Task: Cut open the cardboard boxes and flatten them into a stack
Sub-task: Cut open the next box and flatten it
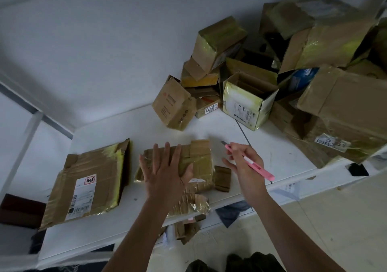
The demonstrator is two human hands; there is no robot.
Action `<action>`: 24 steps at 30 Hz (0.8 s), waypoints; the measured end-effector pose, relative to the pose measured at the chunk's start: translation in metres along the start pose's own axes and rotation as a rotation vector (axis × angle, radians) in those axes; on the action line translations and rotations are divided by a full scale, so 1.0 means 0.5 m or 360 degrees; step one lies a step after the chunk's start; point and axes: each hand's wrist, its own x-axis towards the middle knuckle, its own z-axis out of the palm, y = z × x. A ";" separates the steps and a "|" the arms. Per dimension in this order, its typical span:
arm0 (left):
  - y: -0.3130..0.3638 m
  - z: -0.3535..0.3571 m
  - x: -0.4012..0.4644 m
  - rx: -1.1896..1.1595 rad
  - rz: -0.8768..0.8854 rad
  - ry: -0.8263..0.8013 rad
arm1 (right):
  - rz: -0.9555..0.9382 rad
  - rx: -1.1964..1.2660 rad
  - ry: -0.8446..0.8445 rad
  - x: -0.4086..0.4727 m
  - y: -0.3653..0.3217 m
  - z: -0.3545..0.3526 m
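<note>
The white surface stood in a corner of a room with pale, bare walls, and a dark seam ran across it toward the far right. Beyond its near edge lay a light tiled floor, with scraps of cardboard and paper fallen under the edge.

At the far right of the surface rose a heap of boxes, most of them wrapped in yellowish tape and leaning on one another. At the front of the heap an open box stood upright with its flaps raised; its inside was in shadow and I could not tell what it held. Just left of it a small brown box with red print was tilted on one edge. A blue object showed between the boxes deeper in the heap.

On the near left lay a flattened box bearing a white shipping label. Beside it, near the middle, lay a crumpled box, pressed down and partly hanging over the near edge. The left hand rested flat on it with its fingers spread. A small piece of cardboard lay just to its right.

The right hand hovered above the surface to the right of that box, pinching a pink knife in its curled fingers, with the blade pointing away toward the heap.
</note>
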 end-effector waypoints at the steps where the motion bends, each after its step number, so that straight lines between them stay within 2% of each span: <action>1: -0.004 0.004 -0.001 -0.0078 0.0023 -0.0029 | 0.0004 0.0009 0.0004 -0.009 0.006 -0.005; 7: -0.039 0.023 -0.010 -0.0206 0.0192 -0.0150 | 0.0123 0.0148 -0.0067 -0.032 0.022 0.013; 19: -0.037 0.027 -0.026 -0.0220 0.0195 -0.0183 | -0.0002 -0.0236 -0.0061 -0.045 0.033 0.036; 24: -0.033 0.020 -0.020 -0.0238 0.0189 -0.0191 | 0.0033 -0.0213 -0.0093 -0.041 0.030 0.030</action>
